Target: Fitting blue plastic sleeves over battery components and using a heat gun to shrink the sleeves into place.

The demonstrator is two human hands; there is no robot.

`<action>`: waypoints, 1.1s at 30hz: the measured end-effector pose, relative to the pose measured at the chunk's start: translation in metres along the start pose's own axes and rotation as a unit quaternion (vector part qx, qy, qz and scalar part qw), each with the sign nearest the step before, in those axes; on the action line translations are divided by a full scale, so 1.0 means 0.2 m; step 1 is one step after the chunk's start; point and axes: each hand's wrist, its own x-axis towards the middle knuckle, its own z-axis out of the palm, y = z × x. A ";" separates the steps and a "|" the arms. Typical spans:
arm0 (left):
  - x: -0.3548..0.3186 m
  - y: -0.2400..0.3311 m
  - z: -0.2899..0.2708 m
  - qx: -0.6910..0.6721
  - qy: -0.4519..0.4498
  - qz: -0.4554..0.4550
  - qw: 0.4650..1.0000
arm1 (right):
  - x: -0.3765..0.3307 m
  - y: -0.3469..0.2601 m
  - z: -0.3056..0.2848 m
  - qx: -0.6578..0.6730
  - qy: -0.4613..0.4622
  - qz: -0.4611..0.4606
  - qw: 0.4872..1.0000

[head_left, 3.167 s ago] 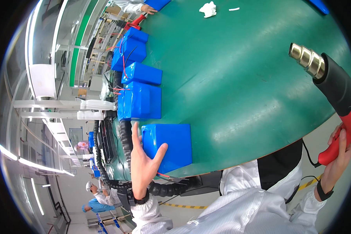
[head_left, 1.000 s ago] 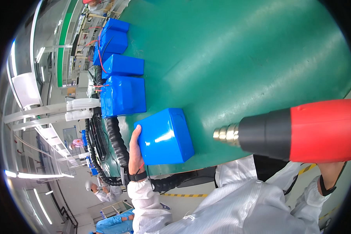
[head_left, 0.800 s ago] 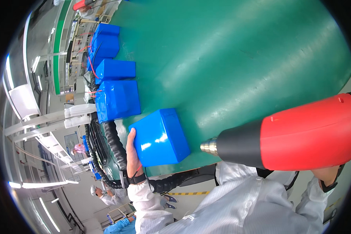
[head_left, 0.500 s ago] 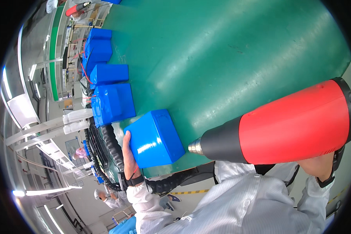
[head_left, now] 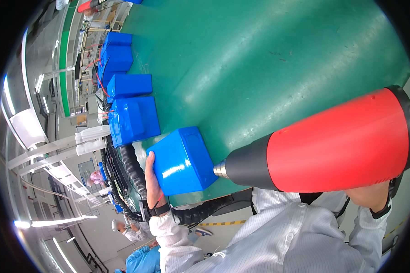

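Observation:
A shiny blue shrink-wrapped battery pack [head_left: 180, 161] rests near the close edge of the green table. My left hand [head_left: 152, 182] grips its left side, the thumb up along the wrap and the other fingers hidden beneath. A thin red wire shows by that wrist. At the right, my right hand [head_left: 371, 196] is closed beneath a large red and black heat gun [head_left: 337, 141]; the gun's body covers most of the fingers and the grip. The metal nozzle [head_left: 220, 169] points left at the pack's right face, very close to it; whether they touch I cannot tell.
More blue packs [head_left: 134, 119] with red and black wires line the left side of the green table [head_left: 259, 68]. A black corrugated hose [head_left: 133, 168] runs along the near left edge. Beyond it, a person in blue [head_left: 143, 260] and others are in the room. Another red heat gun [head_left: 84, 6] shows far left.
The heat gun has moved left, bringing its nozzle closer to the pack. My left hand and the pack have barely shifted. In the background, the person in blue shows more.

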 end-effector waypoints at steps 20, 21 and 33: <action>-0.02 0.01 0.04 0.007 0.008 -0.005 1.000 | 0.20 -0.06 -0.06 -0.048 0.039 -0.068 0.996; -0.02 0.01 0.03 0.009 0.011 -0.006 1.000 | 0.20 -0.06 -0.05 -0.049 0.038 -0.068 0.996; -0.03 0.02 0.04 0.000 0.005 -0.016 1.000 | 0.23 -0.09 -0.07 -0.046 0.027 -0.074 0.996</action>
